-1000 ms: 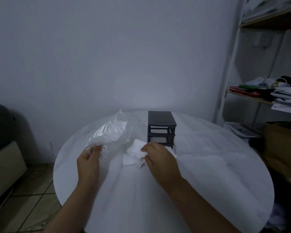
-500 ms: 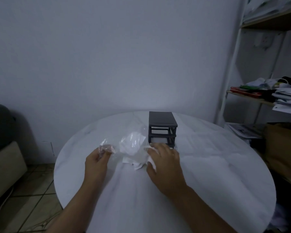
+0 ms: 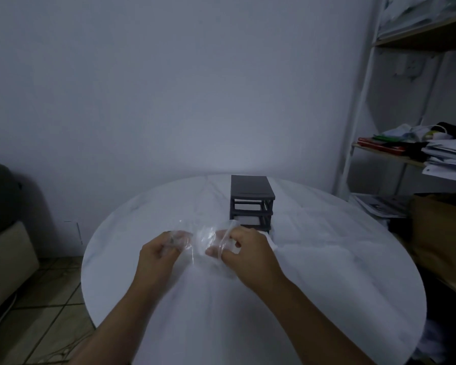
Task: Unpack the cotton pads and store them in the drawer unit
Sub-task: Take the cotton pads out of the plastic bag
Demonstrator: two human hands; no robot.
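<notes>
One clear plastic bag (image 3: 203, 239) is stretched between two hands above the middle of the round white table (image 3: 327, 272). The left hand (image 3: 159, 255) pinches its left end and the right hand (image 3: 248, 252) curls round its right end. White cotton pads (image 3: 271, 239) lie on the table just beyond the right hand, partly hidden by it; their number cannot be told. One dark drawer unit (image 3: 250, 200) stands behind them toward the far edge. A shelf unit (image 3: 353, 154) with stacked papers (image 3: 450, 156) stands beyond the right edge.
</notes>
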